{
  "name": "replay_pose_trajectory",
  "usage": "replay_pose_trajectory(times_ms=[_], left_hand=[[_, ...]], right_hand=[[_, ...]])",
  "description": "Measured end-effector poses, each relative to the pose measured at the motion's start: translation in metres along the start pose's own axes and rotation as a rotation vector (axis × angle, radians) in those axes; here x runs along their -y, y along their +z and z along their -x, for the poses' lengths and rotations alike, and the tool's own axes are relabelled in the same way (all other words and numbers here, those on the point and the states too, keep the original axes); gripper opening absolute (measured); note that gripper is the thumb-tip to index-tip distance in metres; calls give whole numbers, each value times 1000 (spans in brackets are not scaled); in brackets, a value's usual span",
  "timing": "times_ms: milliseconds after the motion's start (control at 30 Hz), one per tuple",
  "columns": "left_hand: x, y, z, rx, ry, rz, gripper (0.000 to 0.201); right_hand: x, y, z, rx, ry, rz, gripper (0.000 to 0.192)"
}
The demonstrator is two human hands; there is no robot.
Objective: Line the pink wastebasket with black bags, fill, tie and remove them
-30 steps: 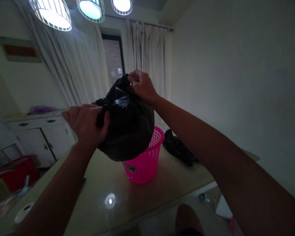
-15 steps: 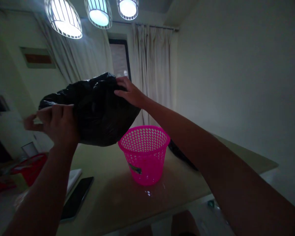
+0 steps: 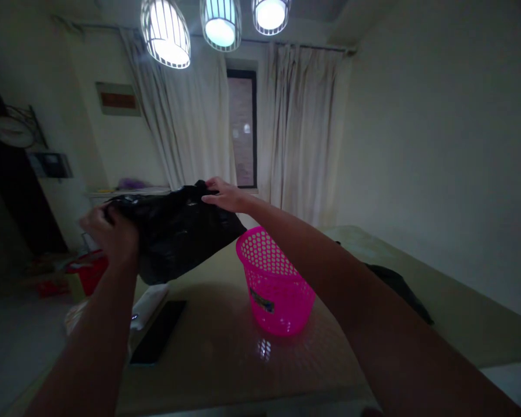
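Note:
A black plastic garbage bag [image 3: 186, 237] is stretched between my two hands above the table. My left hand [image 3: 115, 231] grips the bag's left edge, its fingers partly hidden and slightly blurred. At the upper right corner of the bag, my right hand [image 3: 226, 196] pinches the plastic between thumb and fingers. Just right of the bag stands a bright pink perforated plastic basket [image 3: 282, 307], upright, with a small label on its side. My right forearm passes in front of part of its rim.
On the pale table [image 3: 208, 370] a dark phone [image 3: 158, 333] lies at the left beside a white object [image 3: 150, 304]. Another black plastic piece [image 3: 399, 284] rests behind my right forearm. Pendant lamps [image 3: 220, 26] hang overhead. A red container [image 3: 89, 272] is farther left.
The bag, held in both hands, has come lower and looks flatter than before. My left hand has closed more around its edge. The view has shifted left, and the basket stays upright.

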State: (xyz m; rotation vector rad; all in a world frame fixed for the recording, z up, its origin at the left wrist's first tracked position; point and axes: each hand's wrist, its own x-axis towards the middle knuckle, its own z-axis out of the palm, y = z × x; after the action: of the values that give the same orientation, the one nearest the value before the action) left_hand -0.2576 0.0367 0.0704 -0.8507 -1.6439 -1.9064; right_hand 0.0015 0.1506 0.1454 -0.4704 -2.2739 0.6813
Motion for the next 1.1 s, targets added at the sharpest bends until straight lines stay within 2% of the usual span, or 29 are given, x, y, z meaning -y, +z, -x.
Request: replay_pose_trajectory(times_ms=[67, 167, 233, 333, 400, 467, 533, 600, 700, 800, 900, 967, 1000, 1033, 1100], left_hand=[[6, -2, 2, -139, 47, 25, 22], [8, -8, 15, -355, 340, 89, 32], [7, -11, 29, -389, 465, 99, 35], [4, -10, 54, -233, 453, 62, 30], [4, -3, 71, -46, 358, 30, 27], [8, 6, 87, 132, 253, 6, 25], [13, 17, 102, 265, 192, -16, 26], [20, 26, 113, 370, 172, -50, 29], [31, 34, 125, 540, 142, -177, 36], [34, 33, 131, 672, 140, -389, 39], [27, 29, 137, 674, 176, -520, 38], [14, 28, 143, 597, 206, -471, 39], [4, 28, 146, 571, 209, -399, 40], [-6, 30, 150, 576, 194, -295, 40], [-29, 37, 159, 695, 66, -10, 41]], right_hand=[[-2, 9, -11, -5, -89, -80, 49], [-4, 16, -23, -40, -250, -127, 56], [-7, 17, -26, -63, -269, -76, 56], [-17, 14, -20, -25, -99, 110, 50], [-28, 9, -11, 11, 33, 269, 48], [-39, 1, 2, -6, 105, 380, 47], [-49, -16, 17, -57, 147, 426, 46], [-59, -43, 36, -122, 202, 465, 47], [-75, -102, 78, -232, 341, 588, 47], [-92, -167, 142, -393, 555, 739, 35], [-108, -207, 221, -414, 773, 828, 23], [-119, -211, 273, -313, 883, 794, 13], [-125, -206, 296, -240, 920, 757, 14], [-131, -198, 319, -166, 948, 717, 17], [-142, -174, 357, -75, 962, 666, 35]])
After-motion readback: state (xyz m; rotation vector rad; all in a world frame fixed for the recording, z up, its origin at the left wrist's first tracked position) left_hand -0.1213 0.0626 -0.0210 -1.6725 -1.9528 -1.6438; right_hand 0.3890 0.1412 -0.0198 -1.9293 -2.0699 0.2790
